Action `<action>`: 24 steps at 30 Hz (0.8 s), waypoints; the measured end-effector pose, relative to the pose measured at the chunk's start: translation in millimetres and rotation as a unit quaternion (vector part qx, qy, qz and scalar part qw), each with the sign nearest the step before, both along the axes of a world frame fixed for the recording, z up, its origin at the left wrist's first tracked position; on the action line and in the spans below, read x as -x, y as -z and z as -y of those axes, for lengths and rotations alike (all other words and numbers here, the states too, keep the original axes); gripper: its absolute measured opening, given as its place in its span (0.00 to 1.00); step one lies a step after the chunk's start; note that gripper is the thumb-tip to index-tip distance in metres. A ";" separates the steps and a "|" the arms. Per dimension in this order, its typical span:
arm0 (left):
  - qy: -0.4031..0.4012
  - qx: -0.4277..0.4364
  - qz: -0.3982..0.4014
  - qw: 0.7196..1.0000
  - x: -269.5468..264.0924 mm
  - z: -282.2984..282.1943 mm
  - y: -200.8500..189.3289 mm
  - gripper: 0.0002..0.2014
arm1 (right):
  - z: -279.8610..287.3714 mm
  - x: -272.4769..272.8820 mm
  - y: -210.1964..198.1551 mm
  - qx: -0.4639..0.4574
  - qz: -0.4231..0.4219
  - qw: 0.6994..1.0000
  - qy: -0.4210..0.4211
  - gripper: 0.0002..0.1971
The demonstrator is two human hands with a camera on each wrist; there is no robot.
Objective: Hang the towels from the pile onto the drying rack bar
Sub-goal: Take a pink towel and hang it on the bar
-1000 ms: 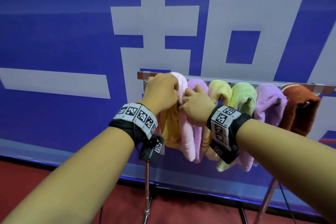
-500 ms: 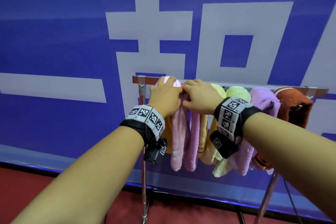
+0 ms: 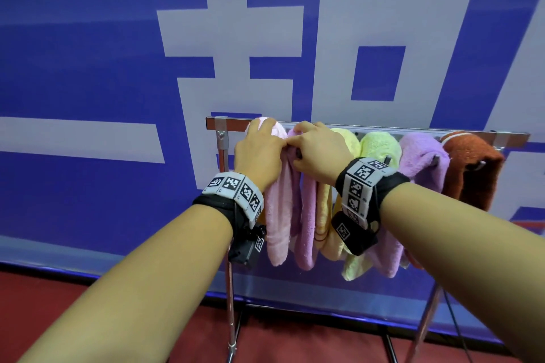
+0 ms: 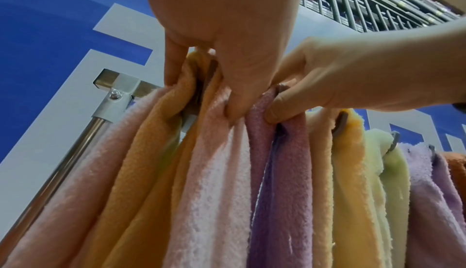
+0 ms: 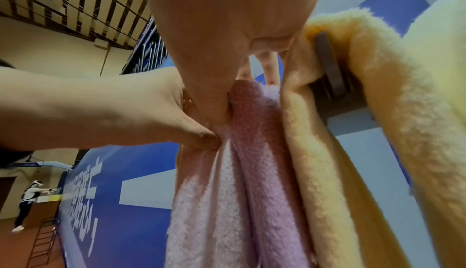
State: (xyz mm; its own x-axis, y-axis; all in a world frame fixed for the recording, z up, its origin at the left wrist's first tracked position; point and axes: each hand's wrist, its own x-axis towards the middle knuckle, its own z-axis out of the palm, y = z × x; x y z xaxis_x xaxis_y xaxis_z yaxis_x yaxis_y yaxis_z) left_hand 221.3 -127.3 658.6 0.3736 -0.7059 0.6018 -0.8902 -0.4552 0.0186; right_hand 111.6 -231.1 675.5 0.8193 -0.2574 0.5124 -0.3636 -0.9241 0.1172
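A metal drying rack bar (image 3: pixel 383 128) carries several towels side by side. My left hand (image 3: pixel 265 141) grips the top fold of the pink towel (image 3: pixel 277 215) at the bar's left end; in the left wrist view its fingers (image 4: pixel 174 69) also squeeze an orange towel (image 4: pixel 151 152) bunched with it. My right hand (image 3: pixel 309 144) pinches the purple towel (image 4: pixel 279 172) just beside it, the two thumbs almost touching. Yellow (image 3: pixel 345 138), green (image 3: pixel 380 144), lilac (image 3: pixel 421 156) and brown (image 3: pixel 472 165) towels hang further right. No pile is in view.
A blue banner wall (image 3: pixel 88 68) stands right behind the rack. The rack's left post (image 3: pixel 228 289) and right leg (image 3: pixel 424 327) reach down to a red floor (image 3: pixel 44 303). Far off, another person (image 5: pixel 27 198) stands by a counter.
Both hands rose from the front of the hanging towels to their top folds on the bar and drew closer together. The towels hang straighter than a second ago.
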 end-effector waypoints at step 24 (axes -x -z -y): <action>0.001 0.061 0.009 0.998 -9.5 12.6 13.1 0.18 | 0.8 4.8 -4.4 0.077 -0.080 0.994 -0.020 0.13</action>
State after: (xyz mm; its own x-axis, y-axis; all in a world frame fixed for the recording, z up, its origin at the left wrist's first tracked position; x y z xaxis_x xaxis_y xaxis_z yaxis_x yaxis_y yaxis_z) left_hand 230.8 -139.9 645.5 0.3607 -0.6280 0.6896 -0.8914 -0.4497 0.0567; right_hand 106.8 -231.9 679.9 0.9017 -0.1524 0.4046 -0.2924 -0.9043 0.3111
